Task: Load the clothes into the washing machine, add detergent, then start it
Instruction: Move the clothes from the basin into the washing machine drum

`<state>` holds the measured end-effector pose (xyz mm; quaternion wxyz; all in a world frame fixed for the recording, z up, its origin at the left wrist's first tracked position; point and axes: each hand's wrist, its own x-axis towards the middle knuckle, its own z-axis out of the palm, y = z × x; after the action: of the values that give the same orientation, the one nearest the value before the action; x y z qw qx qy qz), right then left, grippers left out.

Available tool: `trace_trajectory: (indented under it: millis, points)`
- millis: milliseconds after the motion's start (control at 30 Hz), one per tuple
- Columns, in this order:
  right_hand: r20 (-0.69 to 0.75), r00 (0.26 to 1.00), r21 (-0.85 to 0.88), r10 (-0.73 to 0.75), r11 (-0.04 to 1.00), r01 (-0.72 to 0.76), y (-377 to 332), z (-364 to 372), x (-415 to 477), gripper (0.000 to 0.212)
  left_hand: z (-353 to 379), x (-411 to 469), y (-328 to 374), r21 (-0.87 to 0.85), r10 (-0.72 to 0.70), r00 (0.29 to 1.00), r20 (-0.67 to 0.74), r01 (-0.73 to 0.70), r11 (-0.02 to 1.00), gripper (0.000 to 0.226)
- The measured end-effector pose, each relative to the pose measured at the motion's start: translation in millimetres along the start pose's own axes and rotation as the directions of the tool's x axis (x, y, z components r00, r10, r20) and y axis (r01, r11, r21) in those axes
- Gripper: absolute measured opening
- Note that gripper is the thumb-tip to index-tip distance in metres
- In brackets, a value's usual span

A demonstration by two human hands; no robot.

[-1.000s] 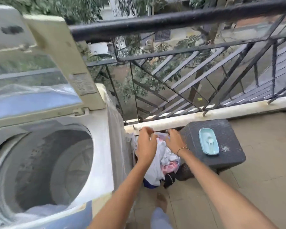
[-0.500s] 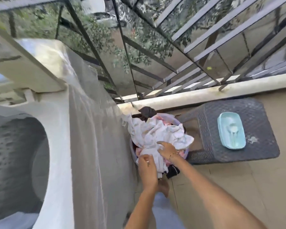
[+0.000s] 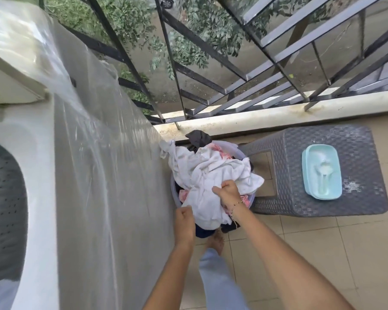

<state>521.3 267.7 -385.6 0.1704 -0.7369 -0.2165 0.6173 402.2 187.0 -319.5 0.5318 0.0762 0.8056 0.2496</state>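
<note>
A lavender laundry basket (image 3: 250,198) stands on the floor between the washing machine and a stool, heaped with clothes. A white cloth (image 3: 213,173) lies on top, with pink and dark pieces under it. My right hand (image 3: 227,192) grips a bunch of the white cloth near the basket's front. My left hand (image 3: 184,217) grips the same cloth's near edge. The top-loading washing machine (image 3: 81,175) fills the left, wrapped in clear plastic; its lid is up and its drum (image 3: 2,211) is open. A pale blue detergent box (image 3: 321,171) with a scoop sits on the stool.
The grey woven stool (image 3: 354,198) stands right of the basket. A low concrete kerb (image 3: 278,115) with a black metal railing (image 3: 211,50) closes off the balcony behind. Tiled floor (image 3: 323,253) spreads to the right. My bare foot (image 3: 215,243) is just before the basket.
The camera has tipped down and moved closer to the basket. Both hands have sunk onto the white cloth and taken hold of it; the right hand has moved further into the pile.
</note>
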Motion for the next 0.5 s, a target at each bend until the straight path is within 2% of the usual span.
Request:
trace_trajectory:
  millis: [100,167,267,333,433,500]
  points:
    - [0.061,0.998,0.336,0.035,0.94,-0.053,-16.1,-0.7,-24.6,0.02,2.4,-2.3,22.3,-0.093,-0.004,0.998,0.066,0.01,0.996,0.028]
    - [0.158,0.985,0.476,0.063,0.869,-0.132,-26.0,-3.9,-47.7,0.014,3.2,-6.1,34.6,-0.137,-0.075,0.987,0.141,0.094,0.986,0.039]
    - [0.314,0.947,0.602,0.066,0.757,-0.253,-30.7,-15.1,-77.6,0.027,4.5,-21.8,52.3,-0.176,-0.262,0.934,0.241,0.307,0.935,0.067]
    - [0.362,0.932,0.637,0.03,0.722,-0.27,-35.7,-21.5,-94.5,0.04,8.7,-31.3,65.9,-0.224,-0.268,0.904,0.334,0.352,0.909,0.068]
    - [0.376,0.927,0.606,-0.016,0.761,-0.233,-47.9,-31.4,-115.2,0.032,7.4,-42.5,89.8,-0.213,-0.127,0.928,0.35,0.21,0.954,0.061]
    - [0.298,0.953,0.487,-0.056,0.868,-0.101,-56.0,-40.0,-120.3,0.024,2.6,-49.2,107.1,-0.176,-0.028,0.959,0.282,0.081,0.981,0.049]
